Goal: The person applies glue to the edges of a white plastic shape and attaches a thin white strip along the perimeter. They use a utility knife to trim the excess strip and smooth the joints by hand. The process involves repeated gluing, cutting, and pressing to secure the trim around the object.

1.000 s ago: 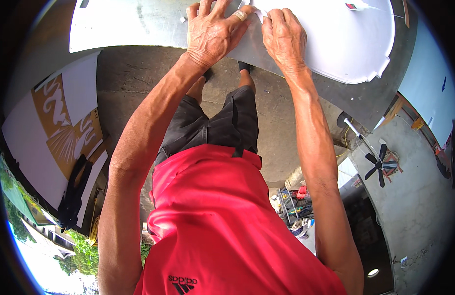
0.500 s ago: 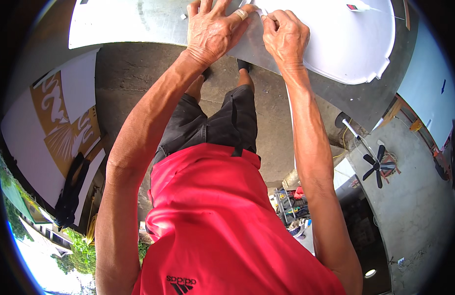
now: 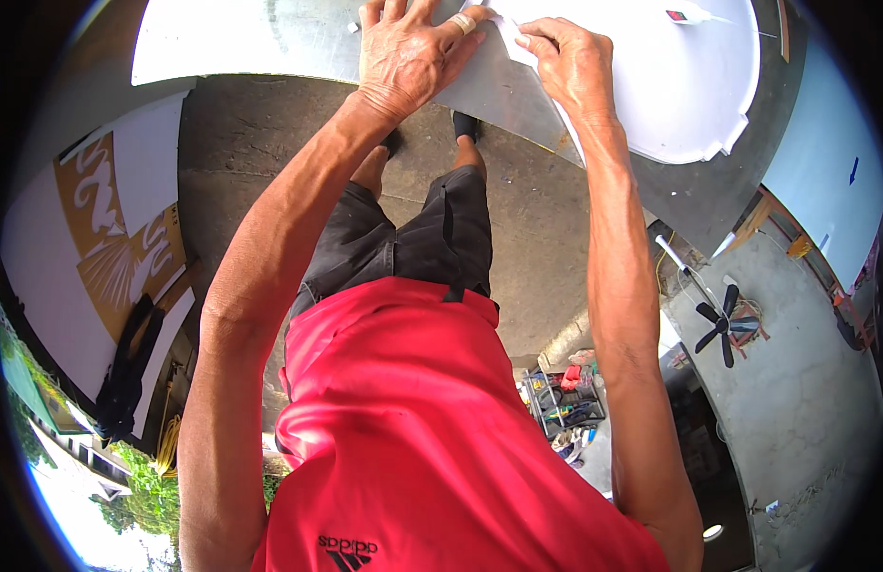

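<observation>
My left hand (image 3: pixel 403 52) lies palm down on a grey metal tabletop (image 3: pixel 503 91) at the top of the view, fingers spread, with a pale band round one finger. One of its fingertips touches the white strip near the rim of a large, rounded white panel (image 3: pixel 675 91). Just to the right, my right hand (image 3: pixel 577 69) pinches a thin white strip (image 3: pixel 565 124), whose lower length hangs past the table edge beside my wrist. A small white bottle (image 3: pixel 685 16) with a red and green label and a thin nozzle lies on the panel.
A white sheet (image 3: pixel 213 43) covers the table's left part, with a small white bit (image 3: pixel 354 28) on it. Decorated boards (image 3: pixel 108 205) lean at left. On the right stand a black-bladed fan (image 3: pixel 726 324) and a pale blue panel (image 3: pixel 828 172). A rack of tools (image 3: pixel 565 400) sits low behind.
My right hand has moved slightly right, its fingers stretching further along the strip, and more of the strip shows beside the wrist. My left hand stays almost in place.
</observation>
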The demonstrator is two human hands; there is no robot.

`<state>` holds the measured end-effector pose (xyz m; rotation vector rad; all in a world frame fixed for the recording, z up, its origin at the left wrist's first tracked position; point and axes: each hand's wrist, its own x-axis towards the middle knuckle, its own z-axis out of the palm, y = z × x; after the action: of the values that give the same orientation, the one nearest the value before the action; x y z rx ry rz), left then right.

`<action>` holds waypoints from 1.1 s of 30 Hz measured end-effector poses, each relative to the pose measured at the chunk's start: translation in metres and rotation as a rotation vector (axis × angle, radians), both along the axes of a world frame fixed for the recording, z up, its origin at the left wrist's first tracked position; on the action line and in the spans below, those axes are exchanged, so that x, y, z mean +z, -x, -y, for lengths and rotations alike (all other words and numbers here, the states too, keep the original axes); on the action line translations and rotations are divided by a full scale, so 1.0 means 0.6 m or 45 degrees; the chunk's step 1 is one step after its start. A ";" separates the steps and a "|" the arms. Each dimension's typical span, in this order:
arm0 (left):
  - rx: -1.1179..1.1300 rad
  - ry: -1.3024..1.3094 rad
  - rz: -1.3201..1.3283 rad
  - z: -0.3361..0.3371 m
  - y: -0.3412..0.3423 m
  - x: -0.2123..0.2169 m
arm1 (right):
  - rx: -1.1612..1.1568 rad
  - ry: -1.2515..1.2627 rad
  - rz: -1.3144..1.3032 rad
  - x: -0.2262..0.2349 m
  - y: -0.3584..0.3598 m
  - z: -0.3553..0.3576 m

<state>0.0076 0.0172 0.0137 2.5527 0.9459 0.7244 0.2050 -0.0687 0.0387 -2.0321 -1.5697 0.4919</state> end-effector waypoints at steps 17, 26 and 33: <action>0.013 -0.015 0.003 0.000 0.002 -0.005 | -0.088 0.282 -0.231 0.012 -0.015 -0.004; 0.001 -0.010 0.032 -0.001 0.000 -0.001 | -0.088 0.317 -0.213 0.015 -0.012 -0.011; -0.016 -0.014 0.055 -0.002 0.003 -0.004 | -0.108 0.208 -0.081 0.003 -0.002 -0.007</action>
<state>0.0055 0.0182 0.0115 2.5395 0.9143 0.7800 0.2060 -0.0647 0.0406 -2.1713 -1.4408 0.6647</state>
